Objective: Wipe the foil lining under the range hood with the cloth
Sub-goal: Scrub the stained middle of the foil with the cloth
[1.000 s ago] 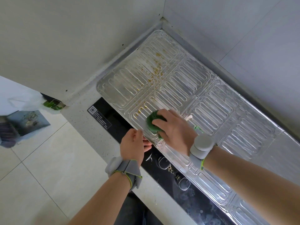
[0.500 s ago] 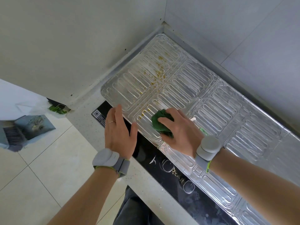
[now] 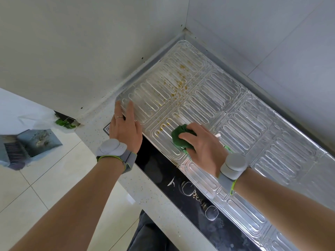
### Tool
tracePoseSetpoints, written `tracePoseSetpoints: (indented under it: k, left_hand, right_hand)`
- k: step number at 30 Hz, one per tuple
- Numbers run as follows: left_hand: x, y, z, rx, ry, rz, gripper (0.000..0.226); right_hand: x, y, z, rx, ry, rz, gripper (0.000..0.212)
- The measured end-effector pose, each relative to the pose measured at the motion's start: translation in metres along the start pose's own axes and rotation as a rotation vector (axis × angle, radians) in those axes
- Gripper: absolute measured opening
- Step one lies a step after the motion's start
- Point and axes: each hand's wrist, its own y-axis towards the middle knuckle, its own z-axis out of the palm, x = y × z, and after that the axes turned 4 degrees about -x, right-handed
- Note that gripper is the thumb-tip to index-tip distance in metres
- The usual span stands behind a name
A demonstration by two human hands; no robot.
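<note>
**Foil lining: cloth applied at near edge, left hand flat on corner**

Head view: The right hand (image 3: 200, 145) is gripping a bunched green cloth (image 3: 181, 137), fingers curled over it, and is pressing it onto the embossed foil lining (image 3: 235, 113) close to the lining's near edge, just beside the black cooktop glass (image 3: 163, 171). The left hand (image 3: 125, 127) is lying flat with fingers extended and together, holding nothing; its fingertips are resting on the foil's near-left corner while the palm is covering the speckled countertop (image 3: 94, 131). Yellow-brown grease spots (image 3: 179, 82) are showing on the foil beyond the cloth, toward the wall corner. Both wrists are wearing grey bands. A dustpan (image 3: 34, 142) is sitting on the tiled floor at far left.
</note>
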Motion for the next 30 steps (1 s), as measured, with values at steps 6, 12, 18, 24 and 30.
tracePoseSetpoints:
  k: [6,12,18,24,30]
  left_hand:
    - [-0.003,0.007,-0.002,-0.008,-0.068,0.000,0.063]
    - [-0.004,0.005,-0.003,0.049,-0.037,0.011,0.061]
    - [-0.002,0.002,0.002,0.013,0.000,0.029,0.057]
    - [-0.003,0.002,0.006,-0.018,-0.001,0.033,0.055]
    - [-0.002,0.001,0.005,0.002,0.022,0.057,0.054]
  right_hand:
    - [0.000,0.000,-0.001,0.013,0.009,-0.026,0.036]
    - [-0.003,0.004,-0.003,0.059,-0.020,-0.073,0.035]
    - [-0.041,0.037,-0.020,-0.159,-0.081,0.223,0.031]
    - [-0.010,0.045,0.007,-0.079,-0.074,0.116,0.029]
    - [0.010,0.043,0.012,0.127,-0.103,-0.240,0.028]
